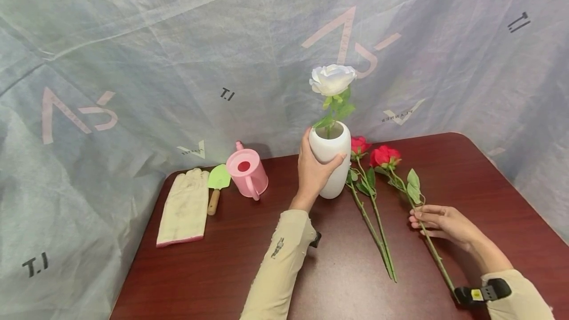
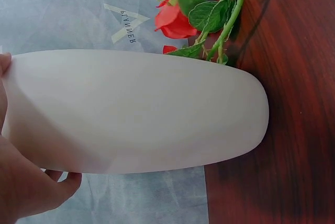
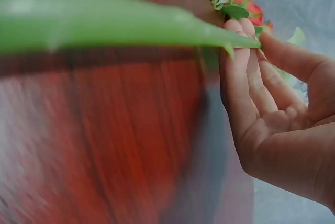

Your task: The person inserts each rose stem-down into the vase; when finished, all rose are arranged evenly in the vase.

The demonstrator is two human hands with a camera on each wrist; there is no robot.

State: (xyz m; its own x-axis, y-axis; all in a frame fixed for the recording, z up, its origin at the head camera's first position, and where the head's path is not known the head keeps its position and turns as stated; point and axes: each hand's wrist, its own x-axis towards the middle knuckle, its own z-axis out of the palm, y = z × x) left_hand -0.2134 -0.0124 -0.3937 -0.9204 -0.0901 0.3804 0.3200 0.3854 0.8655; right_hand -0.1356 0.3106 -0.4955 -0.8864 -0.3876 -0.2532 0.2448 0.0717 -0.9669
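Head view: the left hand (image 1: 314, 174) wraps its fingers round the white vase (image 1: 333, 167), upright at the bench's (image 1: 213, 280) far side; to its right, the right hand (image 1: 451, 223) pinches a red rose (image 1: 386, 156) by the stem. Left wrist: smooth wall, likely slippery, maybe fragile, so grip the upper body firmly! Right wrist: fingers nip the slim stem (image 3: 157, 28), probably light, bendy, best taken clear of that thorn (image 3: 230, 51).
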